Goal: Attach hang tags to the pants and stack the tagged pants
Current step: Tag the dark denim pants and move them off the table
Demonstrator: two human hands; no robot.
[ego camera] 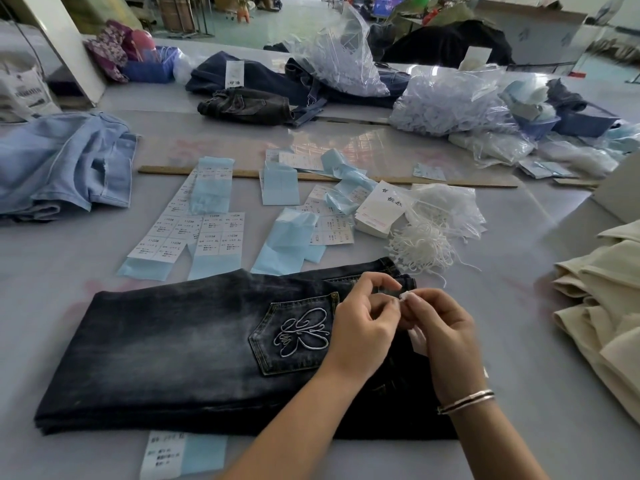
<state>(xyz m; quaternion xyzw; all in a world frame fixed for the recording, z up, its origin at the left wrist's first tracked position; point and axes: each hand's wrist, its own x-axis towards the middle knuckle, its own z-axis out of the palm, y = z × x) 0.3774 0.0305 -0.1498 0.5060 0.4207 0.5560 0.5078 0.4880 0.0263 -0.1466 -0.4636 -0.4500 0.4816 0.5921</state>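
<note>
Dark washed jeans (180, 344) lay folded on the bench (519, 341) at six o'clock, embroidered back pocket (298, 336) up. Both forearms reached in from below, meeting over the waistband. Left hand (363, 323) and right hand (440, 327) had curled fingers (414, 299) pinching a small white tag fastener (404, 295). Hang tags (381, 211) sat at one o'clock.

Folded pants (180, 344) lie on the desk (519, 341) up front, label sheets (194, 233) behind them, strings (420, 247) back right, folded cloth (602, 306) far right.
</note>
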